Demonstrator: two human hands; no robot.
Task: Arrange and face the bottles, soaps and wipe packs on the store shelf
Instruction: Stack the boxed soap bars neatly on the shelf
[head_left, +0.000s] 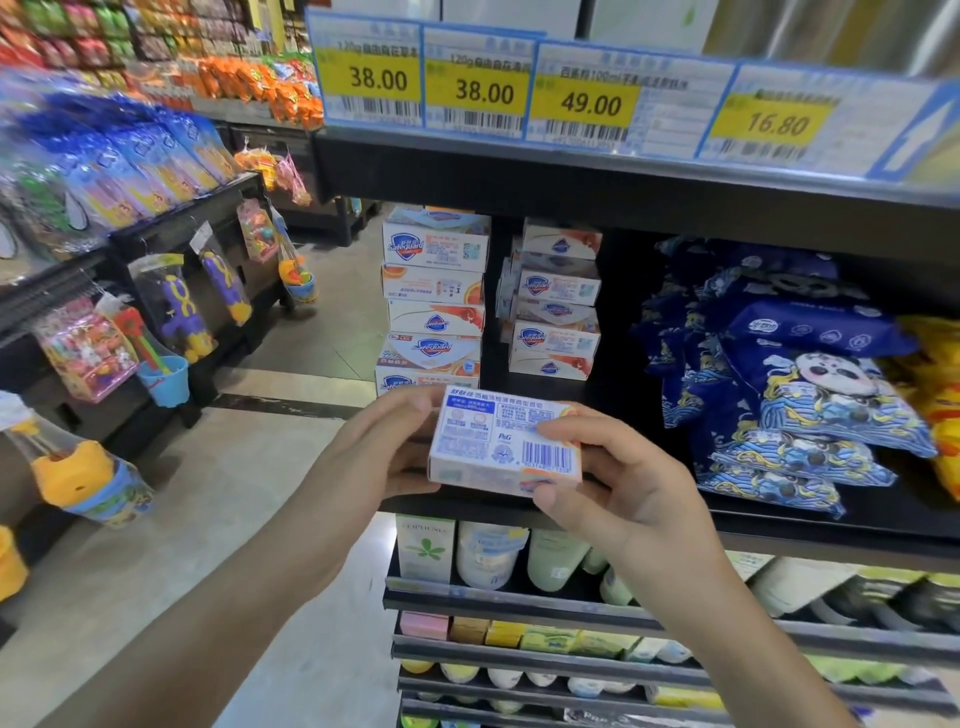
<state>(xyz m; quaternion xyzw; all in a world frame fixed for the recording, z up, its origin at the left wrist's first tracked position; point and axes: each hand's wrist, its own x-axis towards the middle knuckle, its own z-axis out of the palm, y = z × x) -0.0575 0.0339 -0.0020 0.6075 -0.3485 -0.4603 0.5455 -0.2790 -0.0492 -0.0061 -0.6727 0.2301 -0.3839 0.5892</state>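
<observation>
Soap box — before black shelf, shop aisle

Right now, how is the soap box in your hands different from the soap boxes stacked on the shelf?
The held soap box shows its barcode side; the stacked soap boxes mostly show shield logos. The held soap box is gripped by the left hand and right hand in front of the shelf; the stacked soap boxes rest in two piles on it. Both are small white cartons with blue print.

Two soap stacks stand left of the wipe packs on the shelf.
</observation>
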